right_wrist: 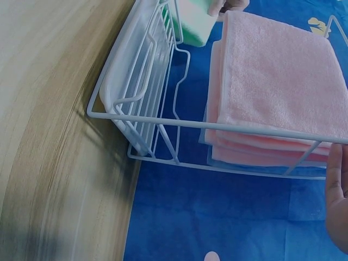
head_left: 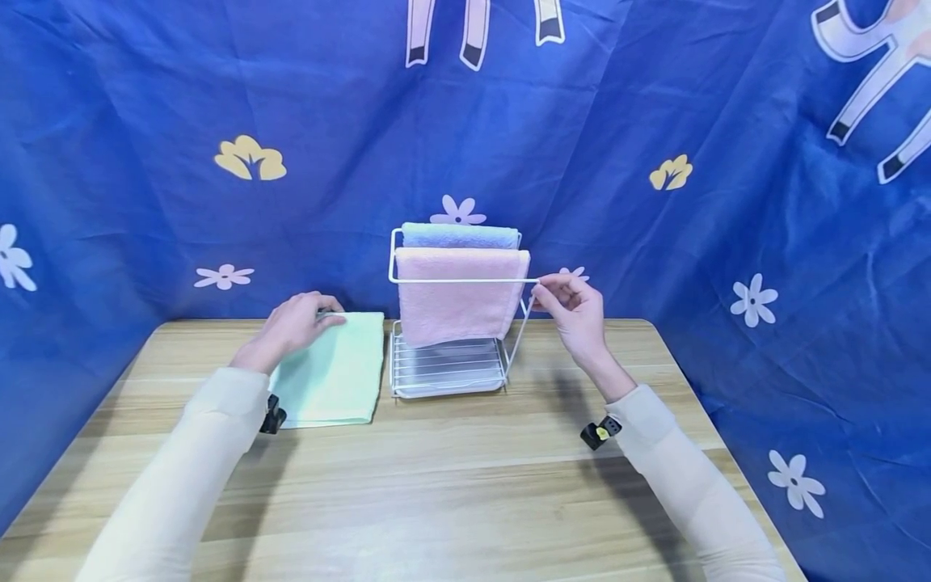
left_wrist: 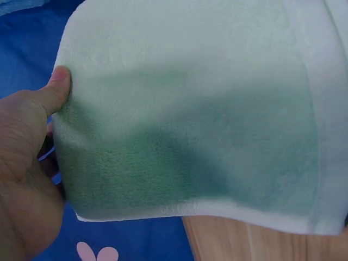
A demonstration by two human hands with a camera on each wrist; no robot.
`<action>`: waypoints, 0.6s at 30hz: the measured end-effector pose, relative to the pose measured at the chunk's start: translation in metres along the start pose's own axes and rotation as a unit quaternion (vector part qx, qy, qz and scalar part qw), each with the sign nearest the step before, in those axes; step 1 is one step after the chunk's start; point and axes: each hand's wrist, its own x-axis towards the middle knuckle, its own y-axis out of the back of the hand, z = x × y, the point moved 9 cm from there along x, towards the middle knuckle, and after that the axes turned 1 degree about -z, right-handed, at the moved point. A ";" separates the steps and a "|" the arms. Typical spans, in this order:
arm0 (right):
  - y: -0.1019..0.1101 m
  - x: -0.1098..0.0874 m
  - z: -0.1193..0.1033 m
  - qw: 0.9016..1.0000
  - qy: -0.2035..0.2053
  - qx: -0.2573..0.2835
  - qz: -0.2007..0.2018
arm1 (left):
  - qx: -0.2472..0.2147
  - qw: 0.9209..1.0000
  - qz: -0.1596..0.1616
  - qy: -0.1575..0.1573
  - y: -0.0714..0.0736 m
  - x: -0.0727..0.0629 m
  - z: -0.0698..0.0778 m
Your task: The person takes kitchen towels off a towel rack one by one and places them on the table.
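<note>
Beside green towel [head_left: 338, 376], rack [head_left: 449, 370] upright, top bar [head_left: 465, 280] running left-right.

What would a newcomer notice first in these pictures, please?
Probably the pink towel, draped on the white rack near the back of the wooden table, against a vivid blue cloth backdrop. Next might come the pale green towel left of the rack, its edge held by the left hand, while the right hand pinches the front bar's right end.
</note>
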 end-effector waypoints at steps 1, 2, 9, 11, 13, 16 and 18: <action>0.000 0.000 0.000 1.000 0.000 0.001 0.000 | -0.001 1.000 -0.001 0.002 -0.002 0.001 -0.001; 0.000 0.000 0.000 1.000 0.000 0.004 0.001 | -0.002 1.000 -0.002 0.003 -0.003 0.001 -0.002; 0.000 0.000 0.001 1.000 -0.005 0.010 -0.003 | -0.007 1.000 -0.012 0.010 -0.015 0.006 -0.007; 0.000 0.000 0.000 1.000 -0.005 0.007 -0.002 | -0.008 1.000 -0.012 0.010 -0.017 0.007 -0.008; 0.001 0.000 0.000 1.000 -0.007 0.006 0.001 | -0.010 1.000 -0.014 0.011 -0.018 0.008 -0.008; 0.001 0.000 0.001 1.000 -0.009 0.003 0.002 | -0.015 1.000 -0.018 0.015 -0.020 0.008 -0.010; 0.000 0.001 0.001 1.000 -0.011 0.002 0.000 | -0.019 1.000 -0.017 0.018 -0.020 0.007 -0.011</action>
